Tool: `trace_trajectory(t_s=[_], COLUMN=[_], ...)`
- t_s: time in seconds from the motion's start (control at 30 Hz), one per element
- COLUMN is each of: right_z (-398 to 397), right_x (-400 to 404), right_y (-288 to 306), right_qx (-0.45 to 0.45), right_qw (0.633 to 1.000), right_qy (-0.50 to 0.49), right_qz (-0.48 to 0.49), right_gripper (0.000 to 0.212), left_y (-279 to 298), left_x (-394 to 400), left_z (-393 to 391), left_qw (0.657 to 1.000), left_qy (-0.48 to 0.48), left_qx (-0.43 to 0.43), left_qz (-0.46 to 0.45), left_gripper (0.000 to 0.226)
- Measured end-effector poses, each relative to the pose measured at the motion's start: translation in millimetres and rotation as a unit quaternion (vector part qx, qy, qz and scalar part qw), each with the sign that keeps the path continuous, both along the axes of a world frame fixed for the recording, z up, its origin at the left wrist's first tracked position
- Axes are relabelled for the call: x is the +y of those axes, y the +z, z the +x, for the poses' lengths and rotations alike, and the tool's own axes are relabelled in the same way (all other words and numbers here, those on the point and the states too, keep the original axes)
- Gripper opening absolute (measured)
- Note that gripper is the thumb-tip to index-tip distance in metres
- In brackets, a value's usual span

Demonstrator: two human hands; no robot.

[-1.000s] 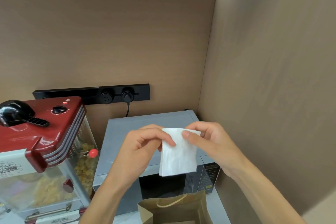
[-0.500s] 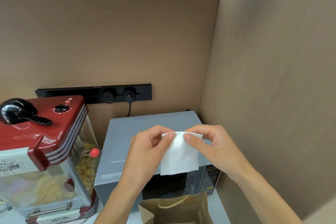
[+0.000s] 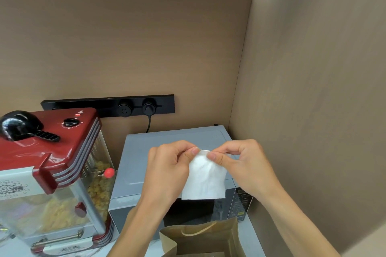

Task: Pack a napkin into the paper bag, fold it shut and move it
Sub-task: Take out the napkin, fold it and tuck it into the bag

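Both hands are raised in front of a grey microwave (image 3: 167, 152) and pinch the top edge of a white napkin (image 3: 203, 179) between thumb and forefinger: the left hand (image 3: 167, 171) grips the upper left corner, the right hand (image 3: 244, 165) the upper right, their fingertips almost meeting. The napkin hangs down limp from that pinch, crumpled in the middle, and its left edge is covered by the left hand, so its full width cannot be made out. It is in the air, above the brown paper bag (image 3: 202, 240) and apart from it. The bag stands open at the bottom of the view; only its upper part with one looped handle shows, the rest is cut off by the frame, and what lies inside is too dim to tell. The hands and napkin hide much of the microwave door, and the labels on its control panel are too small to read. To the left stands a red popcorn machine (image 3: 52, 165), cut off at the left and bottom edges. On the brown wall behind is a black socket strip (image 3: 108, 105) with one cable plugged in
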State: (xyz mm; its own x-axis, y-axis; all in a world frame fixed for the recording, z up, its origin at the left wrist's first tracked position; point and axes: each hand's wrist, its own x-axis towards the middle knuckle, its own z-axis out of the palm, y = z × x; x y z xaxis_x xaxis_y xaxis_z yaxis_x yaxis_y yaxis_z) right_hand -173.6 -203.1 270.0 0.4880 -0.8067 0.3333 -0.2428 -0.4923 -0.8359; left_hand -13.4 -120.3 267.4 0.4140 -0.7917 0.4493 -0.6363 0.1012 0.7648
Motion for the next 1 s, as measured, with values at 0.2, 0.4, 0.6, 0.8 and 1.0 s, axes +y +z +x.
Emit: trace_trajectory(t_s=[0.2, 0.4, 0.6, 0.8, 1.0], right_z=[-6, -12, -13, -4, 1], right_x=[-3, -2, 4, 22, 21], right_y=[1, 2, -6, -21, -13], right_qx=[0.047, 0.082, -0.096, -0.186, -0.192], right_qw=[0.999, 0.996, 0.995, 0.979, 0.957], right_qy=[0.011, 0.021, -0.007, 0.008, 0.073], right_qz=[0.005, -0.006, 0.04, 0.087, 0.204], right_gripper=[0.014, 0.018, 0.017, 0.016, 0.031], left_y=[1, 1, -6, -14, -7], left_x=[1, 0, 4, 3, -1], left_z=[3, 5, -8, -23, -25], left_qw=[1.0, 0.998, 0.962, 0.904, 0.927], left_qy=[-0.001, -0.041, -0.12, -0.087, -0.098], left_qx=[0.002, 0.028, 0.243, 0.412, 0.358], left_qz=[0.008, 0.024, -0.008, -0.077, -0.056], left_gripper=[0.017, 0.028, 0.029, 0.029, 0.029])
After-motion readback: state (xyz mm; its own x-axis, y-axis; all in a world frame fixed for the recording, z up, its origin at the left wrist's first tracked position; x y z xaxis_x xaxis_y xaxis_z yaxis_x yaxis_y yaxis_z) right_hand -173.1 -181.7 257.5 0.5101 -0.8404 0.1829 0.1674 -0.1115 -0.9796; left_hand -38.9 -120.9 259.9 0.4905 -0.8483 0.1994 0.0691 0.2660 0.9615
